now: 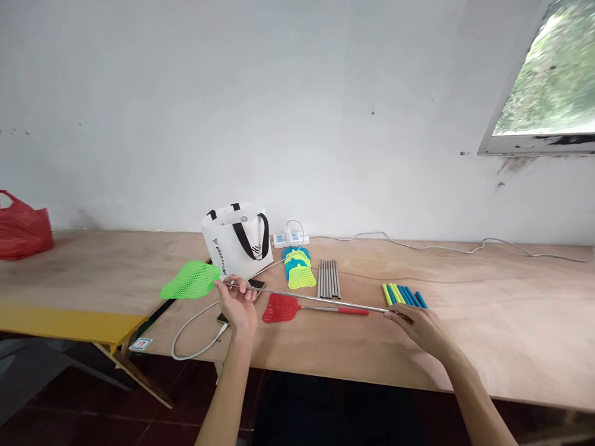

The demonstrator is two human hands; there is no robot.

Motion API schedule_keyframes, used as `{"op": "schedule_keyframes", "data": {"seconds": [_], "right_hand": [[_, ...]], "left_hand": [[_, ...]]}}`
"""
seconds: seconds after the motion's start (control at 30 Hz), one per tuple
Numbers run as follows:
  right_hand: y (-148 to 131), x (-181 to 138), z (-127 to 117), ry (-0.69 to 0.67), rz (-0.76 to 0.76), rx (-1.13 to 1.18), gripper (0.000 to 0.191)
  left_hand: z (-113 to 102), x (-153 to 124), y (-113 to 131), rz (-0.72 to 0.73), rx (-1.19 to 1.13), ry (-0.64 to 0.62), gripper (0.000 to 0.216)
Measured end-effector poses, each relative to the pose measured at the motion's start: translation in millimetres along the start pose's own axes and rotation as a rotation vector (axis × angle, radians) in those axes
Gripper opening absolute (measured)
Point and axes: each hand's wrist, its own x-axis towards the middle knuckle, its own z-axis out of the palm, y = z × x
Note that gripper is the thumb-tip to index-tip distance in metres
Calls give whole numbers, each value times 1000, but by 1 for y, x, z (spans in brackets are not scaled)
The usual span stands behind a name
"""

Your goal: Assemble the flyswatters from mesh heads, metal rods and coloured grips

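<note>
A fly swatter with a bright green mesh head (190, 280) and a long, drawn-out metal rod (325, 300) stretches between my hands above the table. Near its head, my left hand (239, 303) is closed round the rod. My right hand (416, 325) grips the far end, and its fingers hide whatever handle is there. Below the rod lies a red fly swatter (281, 308) with a short metal shaft and red grip. Behind it are blue and yellow swatter heads (302, 278) in an overlapping pile, and a row of metal rods (328, 279). Yellow and blue tubes (403, 295) sit just beyond my right hand.
A white bag (232, 248) with black handles stands at the back, near a power strip (290, 239). A phone (223, 318) and white cable (195, 354) lie by my left hand. A red plastic bag (25, 229) rests on the left table. A grey cord runs along the wall.
</note>
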Motion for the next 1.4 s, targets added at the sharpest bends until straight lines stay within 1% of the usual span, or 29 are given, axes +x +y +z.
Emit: {"op": "schedule_keyframes", "data": {"seconds": [0.1, 0.2, 0.33, 0.43, 0.5, 0.53, 0.6, 0.67, 0.73, 0.8, 0.9, 1.0, 1.13, 1.27, 1.33, 1.4], "right_hand": [[2, -1, -3, 9, -9, -10, 50], [-6, -1, -2, -6, -39, 10, 50], [-35, 0, 8, -68, -96, 24, 49], [-62, 1, 18, -65, -138, -9, 49], [-78, 1, 24, -30, -153, -40, 49], [-86, 0, 28, -6, -153, -61, 49], [-100, -2, 35, 43, -147, -110, 48], [-112, -5, 42, 84, -152, -154, 47], [-120, -8, 46, 107, -162, -174, 48], [-123, -8, 48, 105, -164, -171, 49], [-121, -7, 47, 60, -152, -147, 46], [-118, -5, 46, 36, -133, -125, 41], [-115, -6, 52, 48, -140, -135, 41], [-109, -7, 56, 45, -146, -215, 44], [-102, -5, 52, 40, -136, -260, 44], [-87, -2, 44, 33, -135, -280, 45]], "left_hand": [[1, -2, -2, 38, -13, 7, 43], [1, -3, -5, 40, 9, 21, 45], [1, -3, -11, 20, 165, 25, 49], [6, -11, -23, -19, 270, 13, 50], [12, -29, -36, -71, 322, -32, 50], [16, -43, -45, -105, 341, -78, 50], [23, -76, -63, -231, 386, -193, 52], [28, -110, -80, -368, 417, -342, 57], [30, -135, -92, -416, 453, -447, 59], [28, -146, -98, -447, 479, -503, 61], [24, -142, -100, -532, 496, -516, 67], [22, -133, -100, -567, 485, -470, 70], [25, -133, -99, -513, 411, -452, 64], [29, -128, -92, -459, 364, -451, 58], [30, -117, -86, -428, 326, -394, 55], [28, -98, -77, -386, 279, -308, 53]]}}
